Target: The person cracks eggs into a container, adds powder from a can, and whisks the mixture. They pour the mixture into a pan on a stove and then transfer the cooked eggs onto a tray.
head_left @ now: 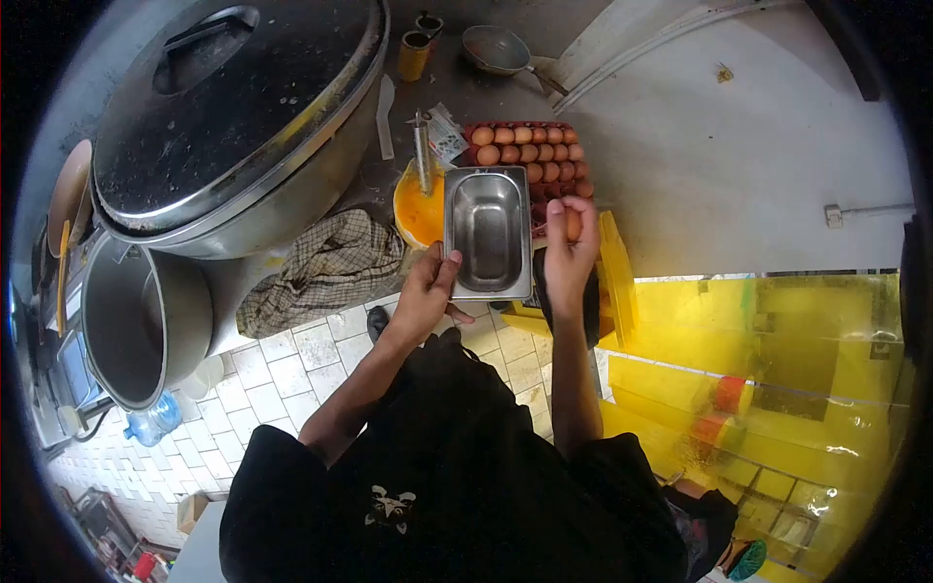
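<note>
My left hand [425, 293] grips a small rectangular steel pan [489, 175] by its near left corner, thumb over the rim. The pan is tilted toward me, and its inside looks bare. In my right hand [571, 255], just right of the pan, a brown egg [573, 226] is held between thumb and fingers. Beyond that hand lies a red egg tray [546, 199] with rows of brown eggs [528, 153] and some vacant cups. Left of the pan, partly covered by it, is a bowl of orange-yellow liquid [418, 209]; a metal tool [423, 155] stands in it.
A huge lidded pot [292, 185] fills the upper left, with a deep grey pot [185, 301] below it. A checked cloth [326, 267] lies along the counter edge. A small frying pan [496, 51] sits at the back. Yellow plastic strips [680, 321] hang at right.
</note>
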`<control>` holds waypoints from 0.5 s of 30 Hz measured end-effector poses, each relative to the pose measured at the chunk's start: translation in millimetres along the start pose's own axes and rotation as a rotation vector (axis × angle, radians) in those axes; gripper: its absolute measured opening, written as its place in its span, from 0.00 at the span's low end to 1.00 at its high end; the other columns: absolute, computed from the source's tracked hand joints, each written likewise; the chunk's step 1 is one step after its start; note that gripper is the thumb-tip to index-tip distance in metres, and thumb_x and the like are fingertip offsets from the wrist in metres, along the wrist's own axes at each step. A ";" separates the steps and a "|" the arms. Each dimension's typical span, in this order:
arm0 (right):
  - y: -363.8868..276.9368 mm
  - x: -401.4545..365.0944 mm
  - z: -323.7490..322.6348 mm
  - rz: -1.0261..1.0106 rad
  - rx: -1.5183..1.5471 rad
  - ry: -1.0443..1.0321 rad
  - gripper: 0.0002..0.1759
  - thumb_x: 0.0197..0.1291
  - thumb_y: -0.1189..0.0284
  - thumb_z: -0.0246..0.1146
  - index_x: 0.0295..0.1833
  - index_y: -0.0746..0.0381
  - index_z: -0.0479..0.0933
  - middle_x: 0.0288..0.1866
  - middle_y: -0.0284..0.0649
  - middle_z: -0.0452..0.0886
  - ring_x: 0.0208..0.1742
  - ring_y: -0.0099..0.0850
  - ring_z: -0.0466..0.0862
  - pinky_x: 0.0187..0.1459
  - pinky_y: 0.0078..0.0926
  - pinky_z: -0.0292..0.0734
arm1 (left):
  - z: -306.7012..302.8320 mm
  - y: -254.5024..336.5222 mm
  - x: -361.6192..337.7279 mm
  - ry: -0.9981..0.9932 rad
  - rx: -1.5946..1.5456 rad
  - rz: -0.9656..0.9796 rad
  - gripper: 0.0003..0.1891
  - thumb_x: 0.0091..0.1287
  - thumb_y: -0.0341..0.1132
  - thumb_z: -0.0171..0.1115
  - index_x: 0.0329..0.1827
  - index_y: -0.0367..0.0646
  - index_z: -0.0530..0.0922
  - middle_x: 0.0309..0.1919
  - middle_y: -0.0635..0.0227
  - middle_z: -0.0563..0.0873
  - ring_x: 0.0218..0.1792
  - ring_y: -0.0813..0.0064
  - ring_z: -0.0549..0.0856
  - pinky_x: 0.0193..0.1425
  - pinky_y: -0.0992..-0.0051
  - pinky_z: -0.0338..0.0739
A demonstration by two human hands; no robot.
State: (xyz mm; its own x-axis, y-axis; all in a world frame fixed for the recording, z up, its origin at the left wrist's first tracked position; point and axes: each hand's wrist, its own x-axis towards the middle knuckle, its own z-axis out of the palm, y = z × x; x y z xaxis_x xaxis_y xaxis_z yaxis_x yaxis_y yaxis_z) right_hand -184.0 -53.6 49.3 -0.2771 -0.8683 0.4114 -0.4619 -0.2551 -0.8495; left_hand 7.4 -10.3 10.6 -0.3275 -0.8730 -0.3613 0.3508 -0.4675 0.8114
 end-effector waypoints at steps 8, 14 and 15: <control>-45.3 34.1 1.7 -0.323 -0.457 -0.716 0.22 0.64 0.69 0.65 0.58 0.62 0.66 0.53 0.54 0.77 0.51 0.52 0.81 0.46 0.41 0.79 | -3.6 -6.5 7.2 -0.018 0.009 -0.016 0.17 0.78 0.46 0.49 0.59 0.44 0.71 0.27 0.79 0.67 0.26 0.88 0.69 0.25 0.75 0.87; -52.9 35.8 20.4 -0.297 -0.763 -0.922 0.22 0.66 0.63 0.62 0.57 0.66 0.66 0.46 0.59 0.79 0.44 0.53 0.84 0.42 0.44 0.81 | 0.1 -6.5 5.2 0.003 -0.011 0.003 0.18 0.78 0.47 0.50 0.59 0.43 0.70 0.28 0.78 0.67 0.27 0.87 0.71 0.25 0.75 0.87; -55.8 37.0 22.7 -0.296 -0.794 -0.956 0.23 0.67 0.62 0.61 0.57 0.68 0.66 0.44 0.60 0.79 0.43 0.52 0.85 0.41 0.42 0.82 | -0.2 -6.2 4.3 0.005 -0.007 -0.001 0.18 0.77 0.47 0.50 0.60 0.43 0.70 0.28 0.78 0.67 0.27 0.87 0.71 0.25 0.75 0.87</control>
State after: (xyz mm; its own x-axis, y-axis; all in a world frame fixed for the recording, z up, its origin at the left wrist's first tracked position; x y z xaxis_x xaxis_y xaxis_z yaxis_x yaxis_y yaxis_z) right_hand -149.3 -81.1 104.4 0.4834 -0.8656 -0.1307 -0.8680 -0.4544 -0.2002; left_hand 3.9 -11.2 3.9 -0.3230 -0.8735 -0.3643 0.3571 -0.4690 0.8078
